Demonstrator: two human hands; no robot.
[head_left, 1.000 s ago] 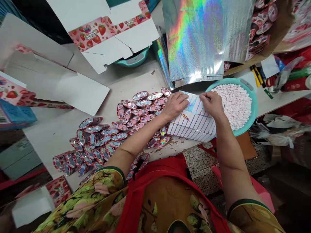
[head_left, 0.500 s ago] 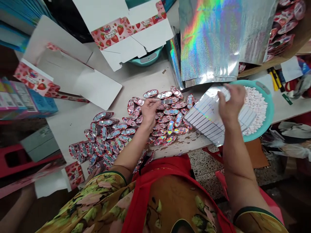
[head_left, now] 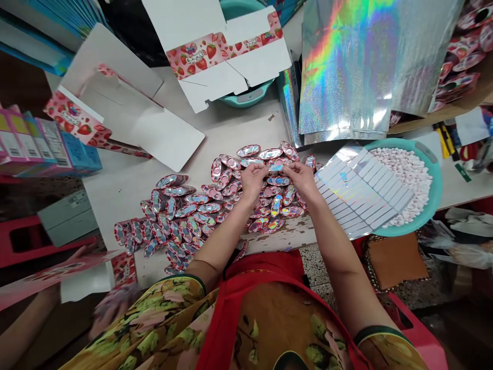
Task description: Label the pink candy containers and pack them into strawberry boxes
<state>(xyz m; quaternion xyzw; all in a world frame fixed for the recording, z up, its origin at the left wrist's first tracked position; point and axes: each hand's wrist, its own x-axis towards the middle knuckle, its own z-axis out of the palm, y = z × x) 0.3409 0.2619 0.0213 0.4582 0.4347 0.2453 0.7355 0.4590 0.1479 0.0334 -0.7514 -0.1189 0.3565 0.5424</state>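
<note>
Left of the teal bowl [head_left: 435,195], our left hand [head_left: 253,183] and right hand [head_left: 303,180] pinch a shiny strip [head_left: 275,167] at opposite ends; an uneven pull from either side could crease or skew it.

from my remote seat i see the packets [head_left: 209,207] on the surface [head_left: 242,128]. right of the packets, a label sheet [head_left: 356,198] overlaps a basin [head_left: 435,192] with pellets [head_left: 414,172] in it. behind the packets i find the far carton [head_left: 231,54]; behind and left, the near carton [head_left: 167,136]; behind and right, foil sheets [head_left: 354,77].
</note>
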